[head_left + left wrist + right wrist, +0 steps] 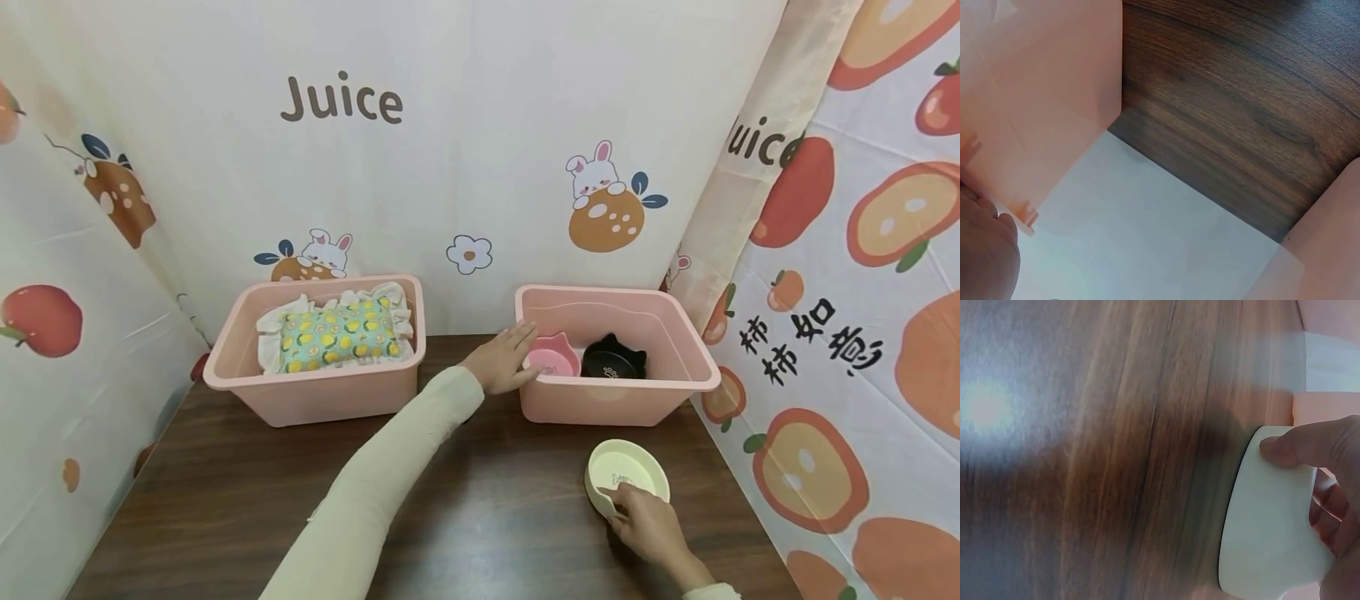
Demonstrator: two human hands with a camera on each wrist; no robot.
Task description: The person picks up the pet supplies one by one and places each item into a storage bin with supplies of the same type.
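Note:
My right hand pinches the near rim of a pale yellow pet bowl, at the right of the table. In the right wrist view the thumb presses on the outer wall of the bowl, and the fingers are over its inside. My left hand rests at the left rim of the right-hand pink bin, with its fingers extended. Inside that bin sit a pink cat-eared bowl and a black cat-eared bowl. The left wrist view catches the left hand against the bin's rim.
Another pink bin stands at the back left, holding a frilled cushion with a lemon print. Both bins rest on the dark wooden table. Behind them hangs a printed white curtain, with fruit-patterned cloth along the right side.

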